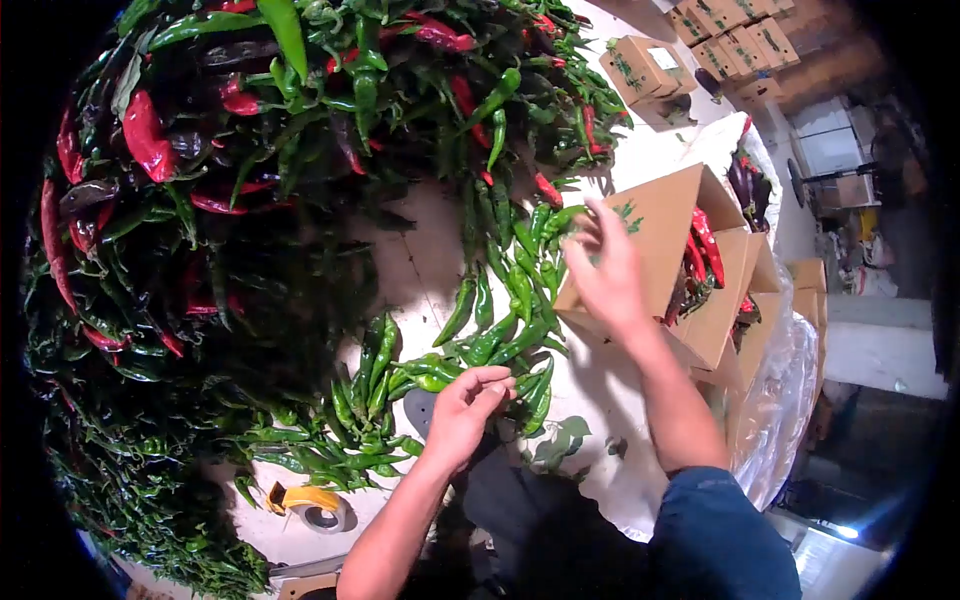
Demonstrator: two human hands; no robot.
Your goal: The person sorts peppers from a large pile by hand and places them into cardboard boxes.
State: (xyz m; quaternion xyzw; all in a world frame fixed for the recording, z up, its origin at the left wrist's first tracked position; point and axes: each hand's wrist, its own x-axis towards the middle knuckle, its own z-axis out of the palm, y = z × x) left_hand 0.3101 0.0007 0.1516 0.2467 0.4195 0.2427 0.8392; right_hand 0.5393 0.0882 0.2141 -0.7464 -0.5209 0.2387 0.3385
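Note:
My left hand (468, 412) is over the lower end of the green peppers, with its fingers curled and thumb drawn in. Whatever it may hold is hidden. Long green peppers (490, 345) lie in a loose band on the pale floor just beyond it. My right hand (608, 265) is raised beside a cardboard box (660, 235), its thumb and fingers apart and slightly blurred. A bright green pepper (565, 218) shows close to those fingertips; I cannot tell whether they touch. Inside open boxes to the right are red peppers (705, 248).
A large heap of green and red peppers (300, 130) fills the left and far side. A yellow tape dispenser (308, 503) lies at lower left. Clear plastic (790, 400) wraps the boxes' right side. Dark eggplants (748, 190) fill a white sack. More cartons (735, 45) stand behind.

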